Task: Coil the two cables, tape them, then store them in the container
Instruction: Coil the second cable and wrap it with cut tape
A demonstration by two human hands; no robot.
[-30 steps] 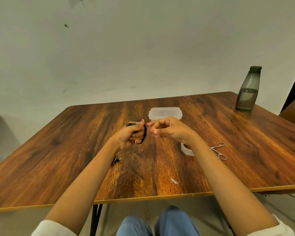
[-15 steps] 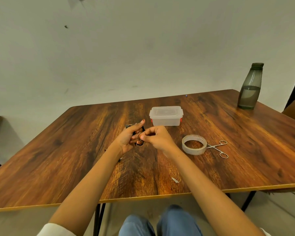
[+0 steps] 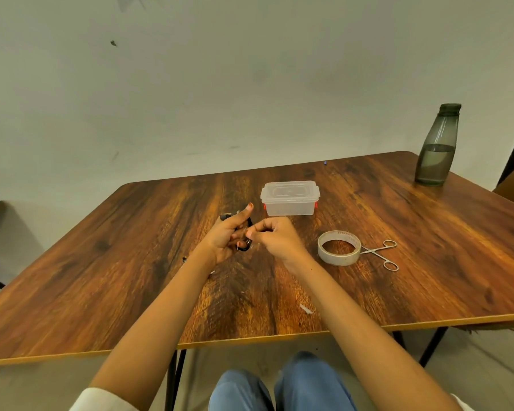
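Over the wooden table [image 3: 125, 250], the left hand [image 3: 224, 240] grips a coiled cable [image 3: 244, 248].

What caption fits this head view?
Left hand grips a coiled cable, right hand pinches at it; lidded container, tape roll and scissors nearby.

I sit at a dark wood-grain table [image 3: 131, 262] w/ pale edge trim & thin black metal legs [image 3: 431, 345], set close to a plain off-white wall [image 3: 250, 84] w/ a small dark mark [image 3: 113, 43] at top left. Grey floor [image 3: 472, 357] shows below the near edge. Light is soft & even.
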